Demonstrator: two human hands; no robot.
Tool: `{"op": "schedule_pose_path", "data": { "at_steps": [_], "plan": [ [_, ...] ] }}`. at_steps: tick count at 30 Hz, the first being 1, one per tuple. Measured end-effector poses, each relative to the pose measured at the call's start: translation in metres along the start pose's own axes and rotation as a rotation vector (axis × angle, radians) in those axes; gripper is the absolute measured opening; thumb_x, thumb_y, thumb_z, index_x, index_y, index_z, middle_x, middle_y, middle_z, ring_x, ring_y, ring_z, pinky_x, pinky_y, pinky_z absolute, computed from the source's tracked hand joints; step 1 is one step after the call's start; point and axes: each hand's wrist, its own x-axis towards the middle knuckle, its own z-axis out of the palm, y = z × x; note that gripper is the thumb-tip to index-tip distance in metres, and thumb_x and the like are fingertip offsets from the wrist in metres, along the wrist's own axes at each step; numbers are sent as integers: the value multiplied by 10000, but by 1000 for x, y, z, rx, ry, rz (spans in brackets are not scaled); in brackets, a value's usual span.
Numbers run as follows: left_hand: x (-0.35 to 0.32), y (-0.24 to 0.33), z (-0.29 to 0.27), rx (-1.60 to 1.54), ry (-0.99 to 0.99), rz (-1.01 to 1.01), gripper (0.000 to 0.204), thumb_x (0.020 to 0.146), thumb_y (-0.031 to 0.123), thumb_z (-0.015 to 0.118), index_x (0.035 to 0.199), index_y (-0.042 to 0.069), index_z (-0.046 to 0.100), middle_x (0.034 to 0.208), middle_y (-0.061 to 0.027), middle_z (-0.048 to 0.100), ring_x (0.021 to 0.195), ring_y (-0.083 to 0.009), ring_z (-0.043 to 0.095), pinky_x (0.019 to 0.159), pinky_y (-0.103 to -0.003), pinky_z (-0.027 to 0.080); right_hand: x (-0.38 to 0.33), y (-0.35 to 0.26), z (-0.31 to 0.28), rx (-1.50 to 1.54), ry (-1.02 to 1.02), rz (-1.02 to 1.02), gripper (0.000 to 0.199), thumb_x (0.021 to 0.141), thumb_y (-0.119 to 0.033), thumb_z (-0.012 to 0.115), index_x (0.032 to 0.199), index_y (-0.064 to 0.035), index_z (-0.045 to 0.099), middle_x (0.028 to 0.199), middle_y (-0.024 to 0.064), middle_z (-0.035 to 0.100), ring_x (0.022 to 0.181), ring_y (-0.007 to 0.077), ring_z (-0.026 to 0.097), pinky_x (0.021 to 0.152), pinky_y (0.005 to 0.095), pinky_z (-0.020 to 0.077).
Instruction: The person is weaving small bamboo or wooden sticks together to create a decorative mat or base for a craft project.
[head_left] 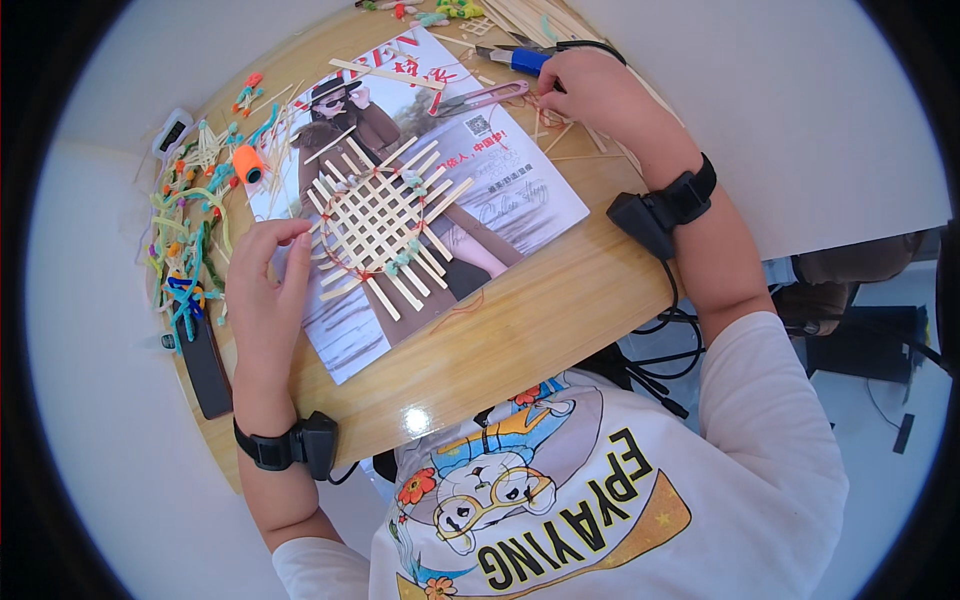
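Note:
A woven lattice of pale flat wooden sticks (376,222) lies on a magazine (555,208), bound by a ring of red thread with tufts of light blue and pink fuzzy stem. My left hand (262,275) rests at the lattice's left edge, its fingers loosely bent and the thumb apart; whether the fingertips touch the sticks is hard to tell. At the far right, my right hand (590,88) reaches down with thumb and bent fingers close together at a tangle of red thread (549,118). Close by lie pink-handled snips (492,96) and a blue utility knife (526,61).
Coloured fuzzy stems (190,225) and an orange spool-like cylinder (249,164) crowd the left side. A dark oblong object (204,368) lies at the left table edge, a white device (174,134) farther back. Loose sticks (520,22) lie at the far edge. Black cables (678,345) hang at the right.

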Motion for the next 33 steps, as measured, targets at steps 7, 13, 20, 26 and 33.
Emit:
{"op": "schedule_pose_path", "data": {
  "at_steps": [7,13,20,26,33],
  "plan": [
    [-3,5,-2,-34,-15,14,133,875,66,591,973,-18,622,950,-75,614,892,-149,573,820,-263,437,-11,-14,-51,388,11,-25,137,847,-168,617,896,-43,649,724,40,599,694,103,560,614,265,444],
    [-4,26,-8,-224,28,-11,199,860,62,609,1050,13,639,1019,-72,626,855,-141,576,795,-268,454,-23,-79,-99,1051,-122,49,102,882,-81,602,944,1,606,815,37,635,694,65,562,617,185,457],
    [13,88,-27,-849,-82,-166,314,870,99,638,1161,-11,595,1047,-82,643,857,-116,626,769,-232,474,-26,-143,-121,1121,-228,-344,105,879,-98,607,907,3,603,747,25,623,660,55,541,578,176,424],
    [19,57,-22,-834,66,-146,306,831,115,710,1096,-14,628,922,-83,672,814,-114,634,728,-217,503,-20,-183,-86,879,-52,-486,170,888,-142,561,879,23,599,702,70,612,632,143,547,609,267,447],
    [10,40,-6,-663,19,-184,184,844,138,690,960,-5,688,838,-43,677,776,-75,614,705,-208,491,4,-162,-74,982,-180,-321,159,884,-144,576,896,14,592,732,73,615,625,105,552,564,224,449]
  ]
}}
